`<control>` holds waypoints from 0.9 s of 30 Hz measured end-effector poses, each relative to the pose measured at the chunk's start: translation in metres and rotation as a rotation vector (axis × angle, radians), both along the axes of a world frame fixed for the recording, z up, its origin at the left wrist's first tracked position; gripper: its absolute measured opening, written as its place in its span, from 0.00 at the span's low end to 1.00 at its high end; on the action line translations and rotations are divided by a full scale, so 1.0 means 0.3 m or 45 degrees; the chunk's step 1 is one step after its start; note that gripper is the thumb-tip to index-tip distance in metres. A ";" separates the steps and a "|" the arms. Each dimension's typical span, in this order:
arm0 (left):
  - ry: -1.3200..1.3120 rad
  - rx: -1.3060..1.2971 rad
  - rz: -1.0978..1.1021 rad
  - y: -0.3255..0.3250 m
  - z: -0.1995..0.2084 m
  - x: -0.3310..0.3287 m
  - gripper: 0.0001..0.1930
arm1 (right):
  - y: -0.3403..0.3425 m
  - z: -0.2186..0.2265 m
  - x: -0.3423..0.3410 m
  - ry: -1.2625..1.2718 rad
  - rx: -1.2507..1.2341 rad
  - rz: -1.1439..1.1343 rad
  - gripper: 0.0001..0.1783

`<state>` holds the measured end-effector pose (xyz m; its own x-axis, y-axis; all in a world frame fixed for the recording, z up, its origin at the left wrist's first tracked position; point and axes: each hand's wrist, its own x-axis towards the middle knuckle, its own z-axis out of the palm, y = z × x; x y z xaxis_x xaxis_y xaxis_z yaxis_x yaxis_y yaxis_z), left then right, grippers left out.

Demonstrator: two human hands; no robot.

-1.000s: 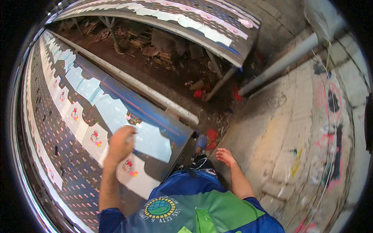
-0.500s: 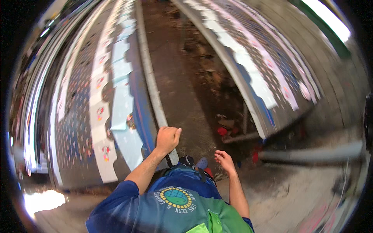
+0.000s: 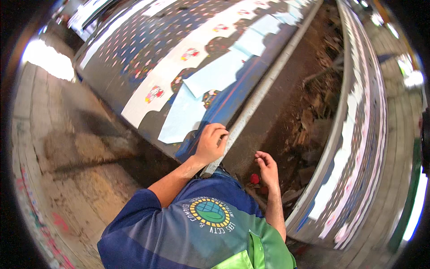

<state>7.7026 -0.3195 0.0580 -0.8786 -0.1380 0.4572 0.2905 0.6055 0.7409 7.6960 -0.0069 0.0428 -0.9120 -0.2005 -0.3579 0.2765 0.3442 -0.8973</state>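
Observation:
My left hand (image 3: 210, 143) hangs over the near end of the long table (image 3: 168, 151), beside its pale metal edge rail (image 3: 251, 105). Its fingers are loosely bent and the thumb stands apart, with nothing seen between them; whether it touches the rail I cannot tell. My right hand (image 3: 268, 168) is over the gap between two tables, fingers half curled and holding nothing visible. Closest to my left hand on the table lie overlapping light blue pieces (image 3: 182, 117). Behind them runs a white scalloped strip (image 3: 145, 104) with red printed motifs.
Another long table (image 3: 293, 222) on the right carries white and pink strips (image 3: 337, 181). Brown debris (image 3: 309, 130) and a small red object (image 3: 255, 179) lie in the gap. Worn floor (image 3: 85, 166) stretches to the left, with a bright light patch (image 3: 49, 60).
My view has turned, so the left table now runs toward the upper right. The left hand's fist has loosened beside the rail. My right hand stays half curled.

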 end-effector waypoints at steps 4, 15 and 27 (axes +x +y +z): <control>-0.027 -0.070 0.672 -0.205 -0.002 0.062 0.12 | -0.089 0.077 -0.264 0.093 -0.124 0.211 0.14; -0.660 -0.310 1.411 -0.361 -0.076 0.237 0.11 | -0.694 0.208 -0.646 0.430 -0.289 1.315 0.11; -0.281 -0.182 0.875 0.291 0.318 -0.127 0.06 | -0.914 0.194 -1.028 1.885 -0.083 2.177 0.04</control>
<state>7.6645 -0.2322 0.1533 -0.6887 -0.6433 0.3343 -0.3364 0.6920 0.6387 7.3875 -0.2810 0.1011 0.5359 -0.8130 0.2279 -0.8070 -0.5725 -0.1447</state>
